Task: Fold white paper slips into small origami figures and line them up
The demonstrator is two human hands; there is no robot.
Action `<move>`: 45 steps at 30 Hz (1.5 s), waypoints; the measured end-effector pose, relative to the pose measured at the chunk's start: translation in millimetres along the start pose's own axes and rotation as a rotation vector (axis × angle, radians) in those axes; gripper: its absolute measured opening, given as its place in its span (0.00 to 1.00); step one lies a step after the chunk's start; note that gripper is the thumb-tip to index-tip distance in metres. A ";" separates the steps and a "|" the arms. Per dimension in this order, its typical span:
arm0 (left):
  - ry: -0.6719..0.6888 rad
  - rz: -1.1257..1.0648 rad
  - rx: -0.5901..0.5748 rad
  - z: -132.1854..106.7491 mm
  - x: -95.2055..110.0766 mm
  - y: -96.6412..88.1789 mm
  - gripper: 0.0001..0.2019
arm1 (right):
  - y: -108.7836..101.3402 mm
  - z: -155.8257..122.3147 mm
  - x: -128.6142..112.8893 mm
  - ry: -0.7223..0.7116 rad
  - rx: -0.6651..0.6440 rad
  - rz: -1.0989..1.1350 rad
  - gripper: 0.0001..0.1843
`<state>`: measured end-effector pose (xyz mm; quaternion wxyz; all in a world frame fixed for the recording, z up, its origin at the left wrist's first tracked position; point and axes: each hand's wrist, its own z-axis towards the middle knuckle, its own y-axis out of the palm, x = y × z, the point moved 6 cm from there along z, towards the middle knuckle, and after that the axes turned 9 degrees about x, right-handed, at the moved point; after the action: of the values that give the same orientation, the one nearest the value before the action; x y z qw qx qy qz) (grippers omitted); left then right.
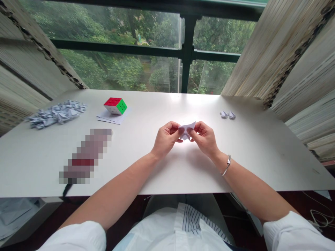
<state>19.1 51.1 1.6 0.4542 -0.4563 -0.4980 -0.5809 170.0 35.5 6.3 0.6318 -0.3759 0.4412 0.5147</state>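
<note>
My left hand [166, 139] and my right hand [205, 138] hover above the white table [167, 174], near its middle. Between their fingertips they pinch a small piece of folded white paper [186, 131], with points sticking out at the top and bottom. Its exact shape is partly hidden by my fingers. A silver bangle [226, 165] circles my right wrist. To the right of my hands, a little farther along the table, lie two small folded paper pieces [227, 115].
At the far left lies a heap of folded pale paper pieces [56, 113]. A red, green and white puzzle cube [115, 105] sits on a small stack of paper sheets [111, 117]. A pixelated, obscured object [86, 155] lies on the left. Curtains [285, 59] and a window [157, 45] border the far side.
</note>
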 end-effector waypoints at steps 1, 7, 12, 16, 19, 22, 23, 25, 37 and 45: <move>0.005 0.007 -0.004 -0.2 0.1 0.3 0.20 | 0.1 -0.2 -0.4 -0.003 0.006 0.000 0.18; 0.050 0.016 0.007 -0.8 0.7 -0.6 0.19 | 1.0 -2.1 -2.3 -0.049 0.031 0.020 0.14; 0.098 -0.037 0.012 -1.6 3.0 1.6 0.17 | 0.4 -1.9 -1.6 -0.037 0.040 0.023 0.14; 0.115 -0.072 -0.011 -4.1 6.7 6.0 0.14 | 0.8 -0.7 -0.5 0.028 0.036 0.087 0.14; 0.107 -0.096 -0.035 -6.0 8.2 8.2 0.13 | 1.7 -0.4 -1.0 0.055 0.024 0.147 0.14; 0.113 -0.108 -0.059 -7.7 8.8 9.1 0.12 | 3.1 -1.0 -1.6 0.062 -0.006 0.176 0.14; 0.114 -0.111 -0.064 -8.2 8.7 9.2 0.12 | 3.4 -1.3 -1.5 0.065 -0.013 0.178 0.13; 0.112 -0.114 -0.077 -9.1 8.4 9.8 0.12 | 2.8 -1.6 -1.1 0.068 -0.010 0.176 0.13; -0.002 -0.125 -0.080 -4.4 3.8 6.3 0.13 | 1.7 -2.5 -3.9 0.041 -0.014 0.195 0.13; -0.145 -0.108 -0.133 -4.8 -0.1 10.2 0.14 | 0.1 -3.3 -1.6 -0.012 -0.009 0.056 0.15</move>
<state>28.8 45.5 2.7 0.3538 -0.4988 -0.5138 -0.6017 169.3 32.0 6.7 0.6181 -0.3632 0.4455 0.5363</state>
